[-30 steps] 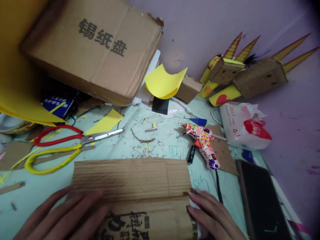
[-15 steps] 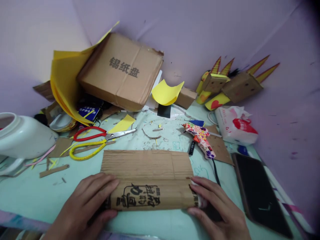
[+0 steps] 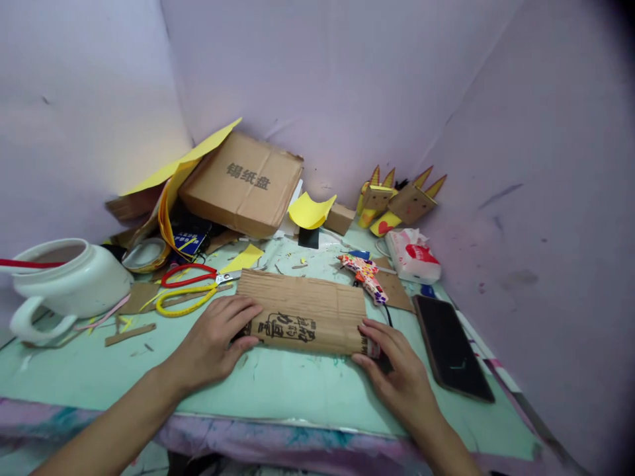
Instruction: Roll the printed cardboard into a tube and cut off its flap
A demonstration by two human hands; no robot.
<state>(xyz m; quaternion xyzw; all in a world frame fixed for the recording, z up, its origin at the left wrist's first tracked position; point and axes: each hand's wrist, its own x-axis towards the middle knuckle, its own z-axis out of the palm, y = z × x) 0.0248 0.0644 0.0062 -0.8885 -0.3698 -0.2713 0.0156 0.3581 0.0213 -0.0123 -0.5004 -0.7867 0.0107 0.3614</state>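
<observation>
A brown cardboard sheet [image 3: 312, 295] lies on the table with its near part curled over into a roll that bears black printed characters. My left hand [image 3: 218, 334] grips the left end of the roll, thumb in front and fingers on top. At the opposite end, my right hand [image 3: 391, 363] holds the roll the same way. Scissors [image 3: 191, 303] with one red and one yellow handle lie just beyond my left hand, their blades partly covered by the cardboard. A flower-patterned glue gun [image 3: 364, 274] rests behind the sheet's right side.
A white mug-like pot [image 3: 74, 281] stands at left. A large cardboard box [image 3: 243, 185] leans at the back beside yellow paper [image 3: 171, 208]. Cardboard figures [image 3: 397, 201], a tissue pack [image 3: 414, 256] and a phone [image 3: 451, 347] are on the right. Paper scraps litter the table.
The view has pulled back and tilted up, showing more wall and both forearms. Both hands have shifted the cardboard farther from me, and it now overlaps the scissor blades at a slight slant.
</observation>
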